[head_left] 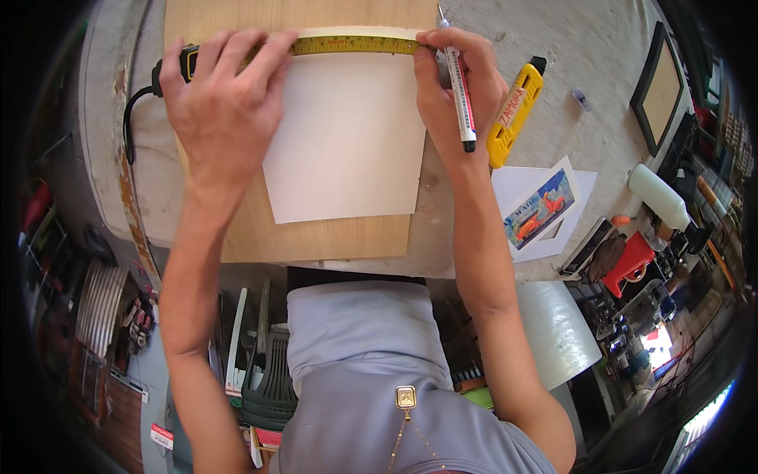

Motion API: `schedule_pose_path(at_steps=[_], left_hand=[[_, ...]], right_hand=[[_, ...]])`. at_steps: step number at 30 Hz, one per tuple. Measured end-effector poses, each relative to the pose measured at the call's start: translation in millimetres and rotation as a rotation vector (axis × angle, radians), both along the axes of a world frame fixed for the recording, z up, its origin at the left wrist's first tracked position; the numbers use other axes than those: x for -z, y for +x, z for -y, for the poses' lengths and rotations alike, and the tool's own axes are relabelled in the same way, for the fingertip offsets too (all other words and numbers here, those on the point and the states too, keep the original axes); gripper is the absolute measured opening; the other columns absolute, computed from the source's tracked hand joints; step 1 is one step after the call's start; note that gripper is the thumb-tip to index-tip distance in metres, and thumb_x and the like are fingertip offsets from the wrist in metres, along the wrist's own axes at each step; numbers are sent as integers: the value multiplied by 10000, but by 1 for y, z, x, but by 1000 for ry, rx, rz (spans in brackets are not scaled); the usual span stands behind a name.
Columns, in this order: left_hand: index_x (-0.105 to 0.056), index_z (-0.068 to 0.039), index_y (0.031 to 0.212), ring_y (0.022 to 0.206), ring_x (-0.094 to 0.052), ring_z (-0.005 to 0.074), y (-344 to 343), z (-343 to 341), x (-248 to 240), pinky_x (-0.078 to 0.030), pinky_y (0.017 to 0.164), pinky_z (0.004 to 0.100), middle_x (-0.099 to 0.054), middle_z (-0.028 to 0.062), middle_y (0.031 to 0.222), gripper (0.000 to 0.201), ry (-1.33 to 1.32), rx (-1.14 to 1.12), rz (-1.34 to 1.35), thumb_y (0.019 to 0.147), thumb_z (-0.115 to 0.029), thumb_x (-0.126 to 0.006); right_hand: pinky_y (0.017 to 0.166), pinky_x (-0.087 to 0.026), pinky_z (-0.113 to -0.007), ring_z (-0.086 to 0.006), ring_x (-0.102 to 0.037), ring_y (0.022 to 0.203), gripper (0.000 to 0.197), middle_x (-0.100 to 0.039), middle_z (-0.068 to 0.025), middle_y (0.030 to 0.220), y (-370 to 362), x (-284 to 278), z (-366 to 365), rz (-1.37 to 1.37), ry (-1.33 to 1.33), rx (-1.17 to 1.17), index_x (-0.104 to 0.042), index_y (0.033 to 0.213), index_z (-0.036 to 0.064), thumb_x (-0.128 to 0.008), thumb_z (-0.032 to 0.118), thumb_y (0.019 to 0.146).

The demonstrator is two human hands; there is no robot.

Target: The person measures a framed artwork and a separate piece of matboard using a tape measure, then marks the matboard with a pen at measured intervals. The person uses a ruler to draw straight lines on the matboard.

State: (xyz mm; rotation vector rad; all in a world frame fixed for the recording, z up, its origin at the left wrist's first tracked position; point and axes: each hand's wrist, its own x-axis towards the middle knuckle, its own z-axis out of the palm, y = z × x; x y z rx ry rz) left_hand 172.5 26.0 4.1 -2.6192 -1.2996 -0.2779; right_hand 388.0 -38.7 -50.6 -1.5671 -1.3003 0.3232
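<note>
A yellow tape measure [355,45] is stretched along the far edge of a white sheet [347,134], which lies on a light wooden board [332,246]. My left hand [225,110] is closed over the tape near its black case, fingers pressing down at the sheet's far left corner. At the far right corner, my right hand [467,95] pinches the tape's end between thumb and forefinger. A white marker pen [459,95] with a black end also sits in that hand, slanting across the fingers. Beyond the knuckles a thin pointed tip shows.
A yellow utility knife [517,114] lies right of my right hand. Nearer are a small colourful picture [541,209] on white card, a black frame [662,87] and a white bottle [659,196]. Some bubble wrap [557,332] hangs beside my right elbow. The table edge [142,213] runs along the left.
</note>
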Motion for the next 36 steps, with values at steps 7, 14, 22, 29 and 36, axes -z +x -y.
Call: schedule_pose_path(at_steps=[7,14,22,29,36], left_hand=[[-718,-182,998,903,-624,150,-24,-31,-7,-434,839,365,-671,-54,875,186,-81,301,-1,814,-179,-739],[-710,-147,1063,898,-642,160,-31,-52,-10,-456,797,325,-695,-30,944,185,-79,467,-115,889,-209,-696],[-700,-106,952,827,-632,185,-30,-24,-46,-454,734,332,-669,6,849,92,-55,363,-75,874,-153,-702],[-675,-85,822,797,-602,180,-47,59,-49,-439,727,338,-652,-2,805,67,-259,355,-27,766,-53,-690],[-692,-101,898,812,-604,180,-52,82,-34,-444,743,337,-674,-14,852,153,-237,315,-58,761,-35,-678]], right_hand=[[662,-518,-330,-238,-642,766,223,-689,-57,809,0,2,1,38,23,16,-665,905,72,-727,-68,742],[587,-487,-304,-214,-632,635,157,-658,-122,802,-2,-12,4,121,4,66,-650,938,63,-710,-26,823],[652,-486,-222,-70,-629,740,228,-733,-10,904,8,-19,21,-73,160,8,-633,979,96,-725,-54,834],[675,-540,-254,-132,-697,732,210,-747,-80,895,-12,-39,115,-123,-126,5,-643,969,64,-732,-42,810],[681,-543,-250,-123,-701,752,202,-753,-79,903,-12,-24,134,-174,-209,-41,-635,984,54,-711,-53,831]])
